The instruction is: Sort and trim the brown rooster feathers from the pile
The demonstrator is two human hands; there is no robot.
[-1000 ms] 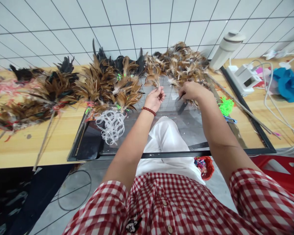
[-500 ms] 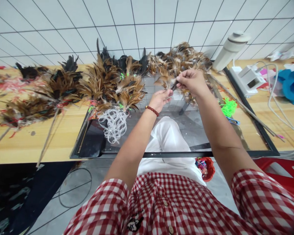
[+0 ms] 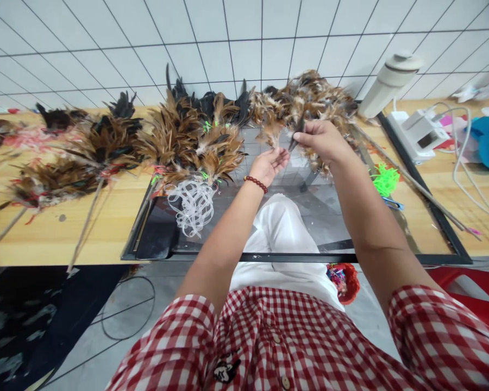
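My right hand (image 3: 324, 140) pinches a dark feather (image 3: 296, 133) between thumb and fingers, over the glass panel. Just left of it, my left hand (image 3: 271, 163) is turned palm up, its fingers loosely curled and apart, with nothing clearly held. Fluffy brown feathers (image 3: 271, 133) lie just beyond its fingertips; whether they touch is unclear. Behind my right hand a heap of brown and pale feathers (image 3: 305, 98) rests against the wall. Larger brown and black feather bundles (image 3: 171, 130) stand to the left.
White looped ribbon (image 3: 193, 206) and a dark phone-like slab (image 3: 155, 231) lie at the panel's left. On the right are green ties (image 3: 386, 180), thin sticks (image 3: 415, 184), a white bottle (image 3: 389, 84) and a power strip (image 3: 409, 136) with cables. Feathered sticks (image 3: 87, 222) overhang the left edge.
My hands have moved apart slightly. The dark feather now stands more upright in my right hand, away from my left fingers, which have loosened. The view has shifted a little left.
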